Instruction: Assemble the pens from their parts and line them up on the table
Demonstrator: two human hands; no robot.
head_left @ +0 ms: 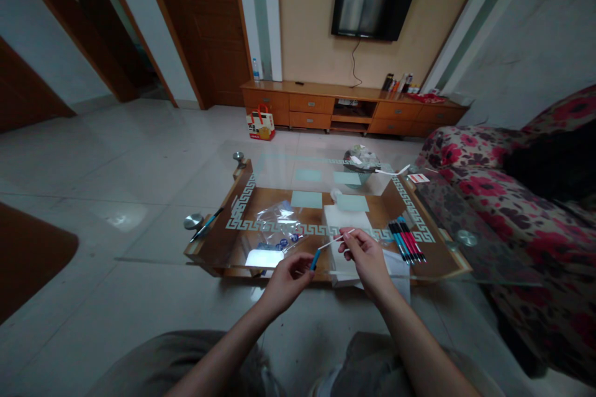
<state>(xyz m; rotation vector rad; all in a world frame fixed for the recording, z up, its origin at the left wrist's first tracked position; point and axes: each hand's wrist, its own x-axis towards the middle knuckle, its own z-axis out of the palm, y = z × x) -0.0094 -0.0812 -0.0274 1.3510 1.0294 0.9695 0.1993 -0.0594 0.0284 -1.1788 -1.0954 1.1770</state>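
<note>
Over the glass surface (274, 181) are the left hand (291, 274) and right hand (369, 255), red and blue pens (406, 240) lying near the latter. The left's grip pinches a blue tube (315, 259), the right's a thin white stick (331, 241), angled toward it.

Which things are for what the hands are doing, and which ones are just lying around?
Part of the job:
blue tube, in the left hand
thin white stick, in the right hand
row of pens, probably

Just about the room, it seems:
shopping bag on the floor
water bottle on the cabinet
television on the wall
</note>
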